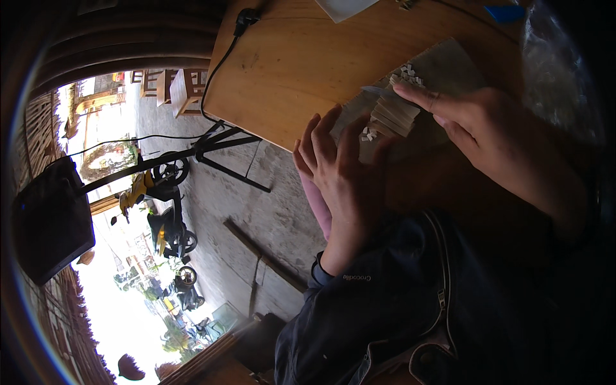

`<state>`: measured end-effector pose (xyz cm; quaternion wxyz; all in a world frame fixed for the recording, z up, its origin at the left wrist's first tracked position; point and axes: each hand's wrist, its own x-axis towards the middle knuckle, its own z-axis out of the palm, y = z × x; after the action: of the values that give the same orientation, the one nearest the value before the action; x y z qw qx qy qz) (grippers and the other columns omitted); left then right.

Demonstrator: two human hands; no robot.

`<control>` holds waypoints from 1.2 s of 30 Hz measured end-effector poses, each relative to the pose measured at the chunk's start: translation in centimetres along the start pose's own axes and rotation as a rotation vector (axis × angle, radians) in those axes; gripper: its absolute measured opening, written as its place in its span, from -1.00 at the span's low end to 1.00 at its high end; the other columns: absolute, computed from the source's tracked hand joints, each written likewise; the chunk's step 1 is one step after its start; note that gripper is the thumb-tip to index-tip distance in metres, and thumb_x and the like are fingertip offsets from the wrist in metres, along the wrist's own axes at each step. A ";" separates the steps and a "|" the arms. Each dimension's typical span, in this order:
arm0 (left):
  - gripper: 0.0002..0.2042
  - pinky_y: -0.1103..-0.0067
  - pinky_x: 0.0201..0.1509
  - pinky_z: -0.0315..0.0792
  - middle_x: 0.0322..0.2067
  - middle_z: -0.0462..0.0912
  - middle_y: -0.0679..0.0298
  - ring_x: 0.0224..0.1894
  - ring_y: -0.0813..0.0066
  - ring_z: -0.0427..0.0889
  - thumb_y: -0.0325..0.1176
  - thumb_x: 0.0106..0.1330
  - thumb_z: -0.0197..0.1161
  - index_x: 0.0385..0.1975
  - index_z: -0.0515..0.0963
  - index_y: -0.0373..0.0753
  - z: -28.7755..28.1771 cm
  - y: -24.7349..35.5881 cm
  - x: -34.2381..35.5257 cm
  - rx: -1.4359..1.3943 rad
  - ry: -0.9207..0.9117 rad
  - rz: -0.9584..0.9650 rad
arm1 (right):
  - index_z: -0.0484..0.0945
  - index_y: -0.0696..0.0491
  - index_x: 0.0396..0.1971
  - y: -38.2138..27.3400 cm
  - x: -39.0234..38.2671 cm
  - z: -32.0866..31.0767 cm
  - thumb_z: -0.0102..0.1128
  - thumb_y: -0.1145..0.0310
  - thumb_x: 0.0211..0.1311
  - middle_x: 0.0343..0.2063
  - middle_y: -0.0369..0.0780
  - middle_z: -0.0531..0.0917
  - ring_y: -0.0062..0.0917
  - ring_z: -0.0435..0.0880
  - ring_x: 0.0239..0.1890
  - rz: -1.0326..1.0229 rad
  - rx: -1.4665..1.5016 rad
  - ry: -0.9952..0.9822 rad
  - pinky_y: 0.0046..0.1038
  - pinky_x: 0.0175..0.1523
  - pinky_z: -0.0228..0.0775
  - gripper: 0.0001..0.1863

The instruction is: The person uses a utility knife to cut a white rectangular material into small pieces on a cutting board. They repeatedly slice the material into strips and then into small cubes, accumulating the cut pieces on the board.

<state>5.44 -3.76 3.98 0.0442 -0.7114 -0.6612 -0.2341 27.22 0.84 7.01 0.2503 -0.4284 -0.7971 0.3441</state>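
Pale thin strips [394,117] lie stacked on a greyish flat sheet or board [459,64] on the wooden table. My right hand [478,122] is closed on a knife [378,91]; its index finger stretches along the top, and the handle is hidden in the palm. The blade points left, just beyond the strips. Small white cut pieces [409,75] are heaped past my right fingertip. My left hand [340,160] has its fingers spread, index finger and thumb close beside the strips' left end. A few more white bits [368,135] lie between them; contact is unclear.
A black plug and cord [244,22] run over the table's [289,70] left edge. A blue item [505,14] and clear plastic bag [558,70] are at the far right. Left of the table are a black stand [212,144], concrete floor, wooden stools [186,93] and parked motorbikes [168,218].
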 end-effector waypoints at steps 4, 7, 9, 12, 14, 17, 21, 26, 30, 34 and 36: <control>-0.71 0.18 0.40 0.19 0.05 0.64 0.30 0.25 0.19 0.50 -0.24 0.08 0.59 -0.19 0.71 -0.06 1.4 -0.9 0.3 -0.078 0.080 0.047 | 0.51 -0.15 0.35 -0.4 -0.2 -0.5 0.15 0.60 0.37 -0.66 -0.07 0.50 -0.50 0.44 -0.68 0.045 -0.026 0.014 -0.40 -0.45 0.34 -0.42; -0.83 0.29 0.32 0.32 -0.03 0.70 0.32 0.16 0.24 0.55 -0.34 0.13 0.56 -0.29 0.75 -0.10 0.4 -0.9 0.6 -0.207 0.082 -0.072 | 0.51 -0.16 0.35 -0.4 -0.3 -0.1 0.16 0.58 0.37 -0.65 -0.06 0.52 -0.49 0.46 -0.68 0.002 -0.076 0.028 -0.39 -0.45 0.37 -0.43; -0.82 0.30 0.30 0.35 -0.05 0.70 0.33 0.12 0.25 0.57 -0.34 0.12 0.57 -0.29 0.75 -0.10 -0.3 -1.5 0.1 -0.188 0.098 -0.107 | 0.52 -0.17 0.34 -0.5 -0.2 0.1 0.17 0.57 0.38 -0.64 -0.06 0.54 -0.48 0.48 -0.68 -0.011 -0.071 0.001 -0.38 -0.45 0.38 -0.44; -0.79 0.30 0.29 0.36 -0.07 0.69 0.34 0.11 0.25 0.57 -0.32 0.07 0.60 -0.30 0.76 -0.09 -1.0 -1.9 -0.1 -0.117 0.090 -0.111 | 0.52 -0.17 0.34 -1.4 0.1 -0.3 0.17 0.55 0.38 -0.64 -0.07 0.55 -0.47 0.48 -0.68 0.046 -0.041 -0.061 -0.36 -0.46 0.38 -0.45; -0.78 0.30 0.29 0.35 -0.08 0.69 0.35 0.11 0.26 0.56 -0.31 0.03 0.62 -0.31 0.76 -0.07 0.0 -1.9 0.2 -0.122 0.065 -0.082 | 0.52 -0.17 0.33 -0.8 -0.2 -0.1 0.18 0.54 0.39 -0.64 -0.08 0.55 -0.46 0.47 -0.69 0.073 -0.061 -0.017 -0.35 -0.47 0.37 -0.46; -0.78 0.31 0.29 0.36 -0.08 0.68 0.34 0.12 0.26 0.55 -0.30 0.00 0.64 -0.34 0.77 -0.04 0.8 -2.1 0.4 -0.112 0.050 -0.049 | 0.54 -0.16 0.32 -0.9 -0.3 -0.3 0.17 0.54 0.39 -0.64 -0.07 0.55 -0.45 0.47 -0.69 0.093 -0.066 -0.014 -0.36 -0.47 0.38 -0.47; -0.81 0.32 0.29 0.37 -0.08 0.68 0.32 0.12 0.25 0.56 -0.34 0.00 0.63 -0.39 0.77 -0.05 -0.4 -2.5 0.0 -0.087 0.049 -0.069 | 0.54 -0.13 0.32 -0.8 0.1 0.2 0.17 0.56 0.38 -0.61 -0.08 0.56 -0.45 0.49 -0.66 0.052 -0.047 -0.043 -0.38 -0.44 0.41 -0.47; -0.82 0.34 0.25 0.40 -0.07 0.70 0.28 0.10 0.27 0.59 -0.40 0.03 0.60 -0.40 0.72 -0.16 -1.8 -3.0 0.1 -0.421 0.018 -0.184 | 0.52 -0.06 0.33 -1.4 -0.8 -0.2 0.18 0.59 0.36 -0.49 -0.11 0.61 -0.44 0.59 -0.56 0.015 -0.110 -0.162 -0.38 -0.36 0.51 -0.46; -0.85 0.37 0.20 0.43 -0.10 0.69 0.25 0.09 0.30 0.56 -0.44 0.08 0.56 -0.40 0.70 -0.17 -3.3 -5.0 -1.0 -0.617 0.064 -0.276 | 0.55 0.07 0.27 -0.5 -1.2 2.2 0.21 0.57 0.26 -0.61 -0.04 0.59 -0.33 0.66 -0.58 -0.141 -0.091 -0.230 -0.36 -0.36 0.62 -0.47; -0.86 0.34 0.25 0.40 -0.06 0.67 0.22 0.12 0.29 0.55 -0.40 0.14 0.54 -0.38 0.68 -0.19 -2.5 -5.6 -2.3 -0.619 0.053 -0.308 | 0.52 0.08 0.30 -0.7 -0.9 2.3 0.19 0.59 0.24 -0.57 -0.04 0.58 -0.32 0.67 -0.54 -0.102 -0.163 -0.236 -0.35 -0.33 0.61 -0.43; -0.86 0.30 0.29 0.36 0.00 0.64 0.19 0.18 0.25 0.51 -0.39 0.16 0.53 -0.38 0.68 -0.19 -1.9 -5.0 -2.7 -0.564 0.053 -0.333 | 0.51 0.08 0.31 -0.8 -0.8 2.0 0.19 0.60 0.24 -0.53 -0.01 0.61 -0.31 0.68 -0.50 -0.049 -0.175 -0.237 -0.35 -0.31 0.60 -0.42</control>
<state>0.05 -6.32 3.34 -0.1762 -0.5711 -0.6763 -0.4306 25.84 -0.86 6.21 0.1245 -0.3853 -0.8583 0.3152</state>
